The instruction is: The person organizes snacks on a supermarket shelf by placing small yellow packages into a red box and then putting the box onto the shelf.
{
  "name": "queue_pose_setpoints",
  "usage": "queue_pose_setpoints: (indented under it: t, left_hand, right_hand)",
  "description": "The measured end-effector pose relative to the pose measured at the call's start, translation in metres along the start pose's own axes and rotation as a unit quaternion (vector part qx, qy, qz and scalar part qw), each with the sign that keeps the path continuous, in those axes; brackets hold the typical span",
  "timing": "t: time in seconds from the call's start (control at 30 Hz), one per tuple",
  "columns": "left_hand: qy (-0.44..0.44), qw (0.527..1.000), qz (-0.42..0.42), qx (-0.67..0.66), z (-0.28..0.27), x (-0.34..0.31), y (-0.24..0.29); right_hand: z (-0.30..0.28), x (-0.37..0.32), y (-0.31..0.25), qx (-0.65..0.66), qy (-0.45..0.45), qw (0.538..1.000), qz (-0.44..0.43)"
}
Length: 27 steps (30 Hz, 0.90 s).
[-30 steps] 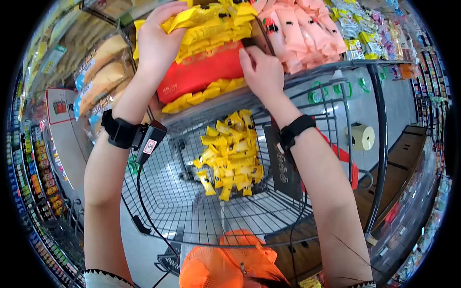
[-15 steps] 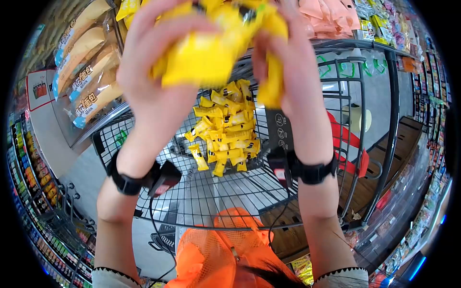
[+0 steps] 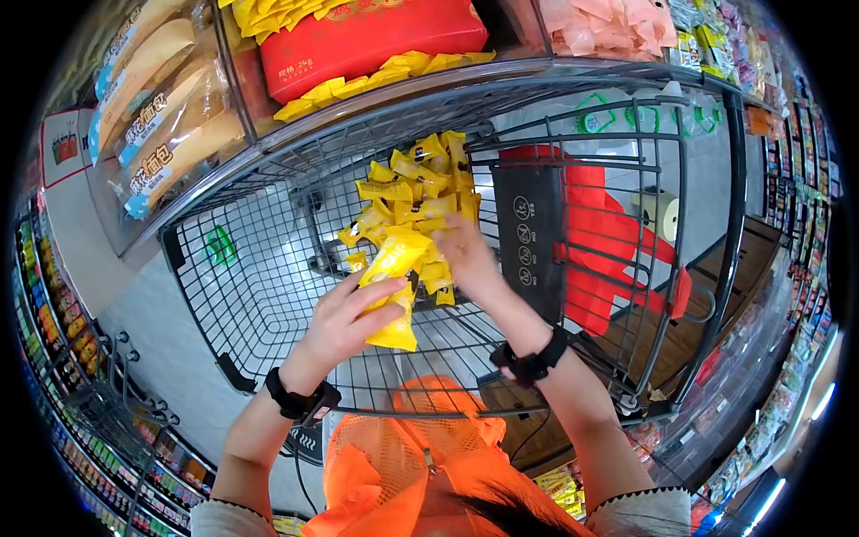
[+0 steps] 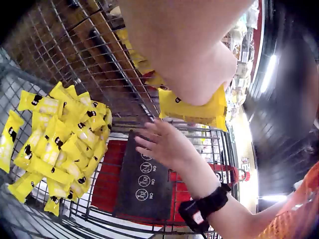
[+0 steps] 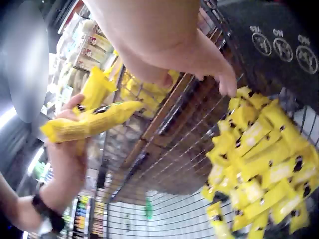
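Note:
My left hand (image 3: 335, 327) grips yellow snack packets (image 3: 394, 255) above the cart's near half; the right wrist view shows two of them, one packet (image 5: 92, 122) crossing in front of another (image 5: 97, 88). Its fingers lie over the wrappers. To the right, my right hand (image 3: 470, 264) holds nothing, with its fingers extended at the edge of a heap of similar yellow packets (image 3: 420, 183). The left wrist view shows this right hand (image 4: 169, 144) apart from the held packets. The heap lies in the wire shopping cart (image 3: 268, 295).
A display bin beyond the cart holds a red box (image 3: 376, 40) among yellow packets. Bagged long breads (image 3: 170, 116) stand left of it, pink packets (image 3: 608, 27) right. A dark panel (image 3: 528, 233) and red cloth (image 3: 595, 242) are on the cart's right side.
Both hands have come back from the display bin to over the cart, bringing yellow packets. The right hand has let go of packets it held half a second ago; the left still grips some.

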<state>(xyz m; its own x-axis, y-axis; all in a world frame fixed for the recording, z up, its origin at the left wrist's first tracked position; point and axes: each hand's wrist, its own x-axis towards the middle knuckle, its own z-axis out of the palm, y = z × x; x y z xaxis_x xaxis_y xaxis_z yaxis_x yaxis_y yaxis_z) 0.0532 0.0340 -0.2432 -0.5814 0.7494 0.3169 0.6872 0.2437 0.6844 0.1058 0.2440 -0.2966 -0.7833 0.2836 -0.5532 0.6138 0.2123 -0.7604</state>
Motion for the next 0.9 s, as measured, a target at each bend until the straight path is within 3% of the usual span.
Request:
queue_pose_setpoints:
  t: [0.03,0.07,0.1,0.13,0.2,0.23,0.3,0.33,0.37,0.4,0.47,0.5,0.53,0.57,0.63,0.67,0.73,0.77,0.8,0.83,0.87,0.9]
  left_hand:
    - [-0.01,1.0,0.009,-0.002,-0.002,0.006,0.002]
    - [-0.02,1.0,0.02,-0.004,-0.003,0.011,0.005]
    - [-0.017,1.0,0.022,-0.002,-0.003,0.014,0.008]
    - [-0.03,0.999,0.016,0.002,-0.003,0.016,0.01]
    - [-0.057,0.998,-0.008,-0.01,-0.002,0.013,0.011]
    - [-0.057,0.998,-0.008,-0.01,-0.002,0.012,0.014]
    - [-0.002,0.984,-0.167,-0.063,0.001,0.008,0.017]
    - [-0.005,0.984,-0.168,-0.064,0.002,0.005,0.014]
    - [-0.004,0.972,-0.22,-0.079,0.004,0.0,0.01]
    - [-0.002,0.958,-0.273,-0.093,0.006,-0.006,0.006]
    - [-0.03,0.946,-0.297,-0.124,0.005,-0.024,-0.005]
    - [-0.053,0.935,-0.315,-0.153,0.005,-0.029,-0.008]
    - [-0.038,0.927,-0.33,-0.171,0.006,-0.032,-0.007]
    - [-0.037,0.928,-0.329,-0.171,0.004,-0.031,-0.006]
    - [-0.138,0.902,-0.371,-0.175,-0.002,-0.028,-0.004]
    - [-0.116,0.913,-0.35,-0.174,-0.001,-0.023,0.0]
    - [-0.123,0.916,-0.337,-0.18,0.003,-0.019,0.001]
    - [-0.131,0.917,-0.327,-0.186,0.006,-0.017,0.001]
    - [-0.115,0.95,-0.247,-0.153,0.006,-0.007,0.006]
    - [-0.116,0.951,-0.247,-0.147,0.007,-0.001,0.007]
    - [-0.159,0.967,-0.183,-0.079,0.007,0.004,0.006]
    - [-0.2,0.973,-0.116,-0.007,0.006,0.01,0.003]
  right_hand:
    - [0.006,-0.015,-0.017,0.199,-0.113,0.966,0.12]
    - [0.011,-0.03,-0.03,0.409,-0.173,0.871,0.208]
    - [0.015,-0.042,-0.037,0.593,-0.224,0.72,0.283]
    - [0.019,-0.048,-0.039,0.591,-0.224,0.722,0.28]
    - [0.025,-0.054,-0.034,0.548,-0.108,0.803,0.208]
    - [0.023,-0.05,-0.031,0.548,-0.107,0.803,0.208]
    - [0.011,-0.039,-0.017,0.381,-0.008,0.895,0.232]
    - [0.008,-0.032,-0.002,0.37,0.012,0.91,0.19]
    - [0.005,-0.03,0.008,0.315,0.052,0.934,0.158]
    - [0.001,-0.029,0.012,0.291,0.072,0.944,0.139]
    - [-0.003,-0.034,0.02,0.265,0.092,0.952,0.122]
    - [-0.003,-0.038,0.023,0.073,0.158,0.984,0.035]
    - [-0.004,-0.041,0.025,-0.122,0.216,0.967,-0.054]
    - [-0.005,-0.046,0.022,-0.122,0.217,0.967,-0.055]
    - [-0.008,-0.057,0.008,-0.129,-0.006,0.972,-0.195]
    - [-0.007,-0.063,-0.005,-0.128,-0.005,0.972,-0.196]
    - [0.005,-0.073,-0.032,-0.177,-0.089,0.94,-0.279]
    - [0.013,-0.074,-0.03,-0.176,-0.087,0.939,-0.281]
    - [0.022,-0.074,-0.025,-0.168,-0.109,0.949,-0.243]
    - [0.029,-0.073,-0.023,-0.159,-0.131,0.957,-0.206]
    - [0.033,-0.07,-0.025,-0.166,-0.139,0.968,-0.127]
    - [0.035,-0.065,-0.025,-0.16,-0.14,0.968,-0.136]
